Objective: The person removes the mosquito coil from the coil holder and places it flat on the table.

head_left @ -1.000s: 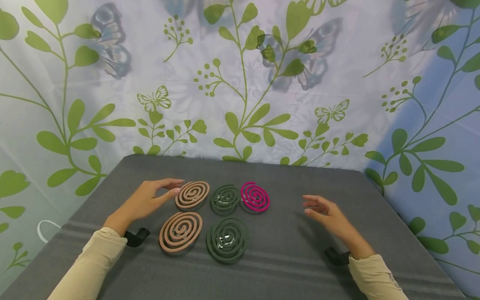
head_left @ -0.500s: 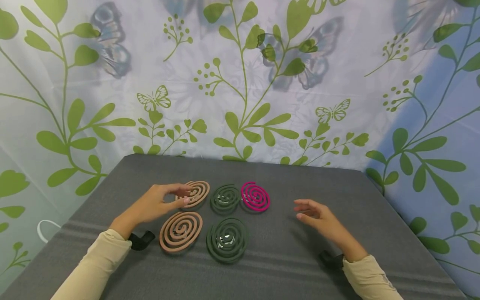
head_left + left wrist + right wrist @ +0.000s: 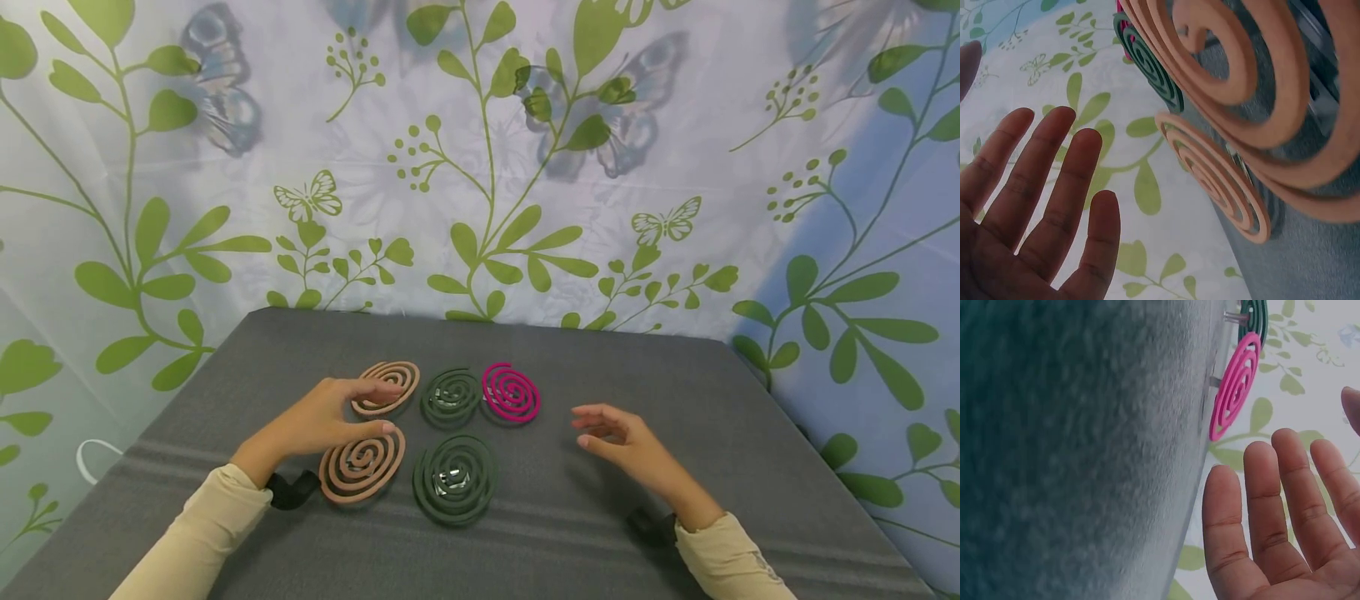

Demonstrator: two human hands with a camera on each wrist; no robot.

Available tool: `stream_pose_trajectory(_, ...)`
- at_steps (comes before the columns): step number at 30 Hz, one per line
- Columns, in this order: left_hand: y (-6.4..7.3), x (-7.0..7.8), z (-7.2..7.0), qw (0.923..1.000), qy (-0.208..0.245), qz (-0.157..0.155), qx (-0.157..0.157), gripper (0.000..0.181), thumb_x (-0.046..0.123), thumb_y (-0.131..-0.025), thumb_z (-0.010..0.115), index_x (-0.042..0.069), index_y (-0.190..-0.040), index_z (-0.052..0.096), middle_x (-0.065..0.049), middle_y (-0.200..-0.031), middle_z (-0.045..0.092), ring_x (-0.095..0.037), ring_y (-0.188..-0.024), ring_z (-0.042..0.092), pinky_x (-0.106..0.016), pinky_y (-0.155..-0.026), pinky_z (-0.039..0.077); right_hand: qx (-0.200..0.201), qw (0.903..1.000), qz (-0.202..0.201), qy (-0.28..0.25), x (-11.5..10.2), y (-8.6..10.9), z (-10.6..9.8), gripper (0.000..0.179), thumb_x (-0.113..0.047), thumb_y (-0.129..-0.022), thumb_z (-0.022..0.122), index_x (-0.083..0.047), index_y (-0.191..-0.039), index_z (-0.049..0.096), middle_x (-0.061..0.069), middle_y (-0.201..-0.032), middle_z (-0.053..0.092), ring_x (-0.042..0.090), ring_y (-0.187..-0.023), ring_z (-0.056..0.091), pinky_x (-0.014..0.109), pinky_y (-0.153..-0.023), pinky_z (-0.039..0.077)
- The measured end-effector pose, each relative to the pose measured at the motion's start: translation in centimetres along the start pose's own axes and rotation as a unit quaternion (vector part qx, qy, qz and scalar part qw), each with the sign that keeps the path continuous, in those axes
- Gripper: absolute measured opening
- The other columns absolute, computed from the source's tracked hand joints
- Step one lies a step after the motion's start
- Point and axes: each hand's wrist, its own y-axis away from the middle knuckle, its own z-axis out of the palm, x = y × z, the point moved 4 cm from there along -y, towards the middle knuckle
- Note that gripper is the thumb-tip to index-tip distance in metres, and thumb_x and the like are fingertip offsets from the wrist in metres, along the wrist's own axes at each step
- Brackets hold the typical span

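Note:
Two tan mosquito coils lie on the left of the group, a far one (image 3: pixel 392 377) and a near one (image 3: pixel 363 461). My left hand (image 3: pixel 326 419) hovers over them with relaxed fingers, hiding part of each. Beside these are two dark green coils, a far one (image 3: pixel 452 396) and a near one (image 3: pixel 454 482). A pink coil (image 3: pixel 512 392) is at the far right of the group. To the right of the pink coil, my right hand (image 3: pixel 626 437) is held above the table, fingers loosely bent. Both palms look bare in the wrist views.
A grey cloth-covered table (image 3: pixel 570 533) carries the coils, which are raised on small clear or metallic stands. Behind and around hangs a white curtain (image 3: pixel 360 167) printed with green leaves and butterflies. A white loop (image 3: pixel 88 462) shows by the left table edge.
My left hand has moved right and nearer, from beside the far tan coil to over both tan coils. My right hand has shifted left. The coils have stayed put.

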Motion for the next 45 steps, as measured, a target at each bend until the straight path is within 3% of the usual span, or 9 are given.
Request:
stream_pose_trajectory(6,-0.3,0.4,0.8,0.9995,0.021,0.001,-0.025,0.051,0.027,-0.101,0.081,0.004,-0.144,0.068,-0.01,-0.138,0.072,-0.034,-0.124,0.069,-0.063,-0.102,0.054,-0.012,0.9997,-0.02,-0.004,-0.5,0.0,0.8,0.041,-0.003,-0.103,0.073,0.013,-0.139,0.062,0.03,-0.126,0.071,0.02,-0.107,0.072,0.03,-0.087,0.059)
stream_pose_trajectory(12,-0.4,0.7,1.5,0.9988,0.019,-0.012,-0.045,0.06,0.033,-0.096,0.086,0.005,-0.146,0.067,-0.014,-0.141,0.07,-0.033,-0.13,0.065,-0.066,-0.106,0.05,-0.028,0.9992,-0.028,-0.005,-0.9,-0.2,1.9,0.043,-0.003,-0.101,0.076,0.013,-0.139,0.062,0.029,-0.123,0.072,0.017,-0.103,0.073,0.032,-0.084,0.059)
stream_pose_trajectory(23,-0.5,1.4,2.9,0.9955,0.041,-0.009,-0.085,0.07,0.031,-0.092,0.09,0.0,-0.149,0.063,-0.016,-0.148,0.066,-0.035,-0.133,0.063,-0.06,-0.107,0.052,-0.073,0.9971,-0.019,-0.016,-1.5,-0.4,3.7,0.049,-0.008,-0.099,0.081,0.012,-0.14,0.062,0.028,-0.123,0.073,0.017,-0.102,0.071,0.032,-0.086,0.061)
stream_pose_trajectory(29,-0.7,1.9,3.4,0.9945,0.026,0.015,-0.1,0.073,0.027,-0.089,0.093,-0.002,-0.149,0.062,-0.02,-0.147,0.066,-0.035,-0.131,0.065,-0.056,-0.105,0.054,-0.098,0.9946,-0.018,-0.029,-1.9,-0.4,4.6,0.051,-0.009,-0.099,0.08,0.014,-0.141,0.06,0.03,-0.123,0.071,0.011,-0.1,0.07,0.032,-0.083,0.061)
stream_pose_trajectory(35,-0.8,2.1,4.1,0.9944,0.004,0.006,-0.105,0.077,0.024,-0.086,0.096,-0.003,-0.15,0.061,-0.019,-0.147,0.066,-0.034,-0.122,0.068,-0.047,-0.099,0.058,-0.109,0.9934,-0.019,-0.028,-2.4,-0.4,5.5,0.052,-0.01,-0.099,0.081,0.012,-0.141,0.061,0.028,-0.122,0.073,0.012,-0.098,0.071,0.032,-0.08,0.062)
stream_pose_trajectory(38,-0.9,2.1,4.4,0.9941,-0.022,0.009,-0.106,0.08,0.025,-0.084,0.097,-0.002,-0.15,0.061,-0.017,-0.146,0.067,-0.024,-0.112,0.069,-0.041,-0.093,0.058,-0.11,0.9934,-0.019,-0.026,-2.5,-0.6,5.8,0.051,-0.01,-0.099,0.081,0.012,-0.141,0.062,0.027,-0.119,0.074,0.013,-0.096,0.072,0.031,-0.078,0.061)
stream_pose_trajectory(41,-1.0,2.1,4.7,0.9929,-0.052,0.018,-0.106,0.082,0.026,-0.082,0.099,-0.002,-0.149,0.061,-0.014,-0.139,0.071,-0.01,-0.094,0.064,-0.033,-0.082,0.055,-0.113,0.9931,-0.016,-0.027,-2.5,-0.8,6.3,0.052,-0.01,-0.098,0.081,0.012,-0.141,0.062,0.026,-0.117,0.075,0.014,-0.094,0.073,0.031,-0.077,0.061)
stream_pose_trajectory(45,-1.1,2.4,4.9,0.9912,-0.077,0.022,-0.105,0.085,0.026,-0.079,0.101,-0.002,-0.149,0.062,0.002,-0.098,0.073,0.002,-0.074,0.053,-0.028,-0.075,0.05,-0.121,0.9921,-0.01,-0.03,-2.5,-1.1,6.8,0.054,-0.011,-0.098,0.081,0.012,-0.142,0.06,0.025,-0.116,0.075,0.014,-0.094,0.073,0.031,-0.077,0.061)
